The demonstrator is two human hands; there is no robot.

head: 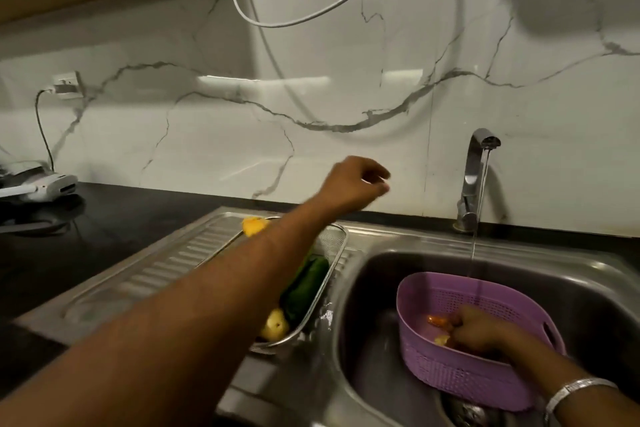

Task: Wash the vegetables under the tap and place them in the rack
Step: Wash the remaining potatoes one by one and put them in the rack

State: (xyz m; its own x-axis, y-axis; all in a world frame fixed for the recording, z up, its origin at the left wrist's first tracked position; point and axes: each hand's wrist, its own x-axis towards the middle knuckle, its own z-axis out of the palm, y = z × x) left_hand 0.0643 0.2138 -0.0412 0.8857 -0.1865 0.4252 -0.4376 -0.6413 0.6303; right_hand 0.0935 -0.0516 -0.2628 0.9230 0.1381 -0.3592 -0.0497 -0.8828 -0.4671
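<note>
Vegetables lie in two places around the steel sink (pixel 367 291). In the purple basket (pixel 460 367), which stands inside the sink basin, an orange carrot-like piece (pixel 437 320) and a small yellow piece (pixel 441 340) rest at the bottom. In the metal mesh rack (pixel 334 239), set on the ribbed drainboard (pixel 166 270) just left of the sink basin, lie a green pepper (pixel 306 284), a pale yellow vegetable (pixel 275 324) at the near end and a yellow-orange one (pixel 254 225) at the far end.

The right hand (pixel 476 331), with a silver bangle (pixel 571 392) on its wrist, reaches down into the basket among the pieces; its fingers are curled, but whether its grip is round any piece cannot be told. The left hand (pixel 353 184) hangs in the air above the far end of the rack, left of the tap (pixel 474 177), its fingers loosely curled and holding nothing; it is blurred.

Water runs from the tap in a thin stream down into the basket at the back of the sink. Far left of the sink, on the black counter (pixel 69 246), sits a white appliance (pixel 45 184) with a cord going up to a wall socket (pixel 65 83).
</note>
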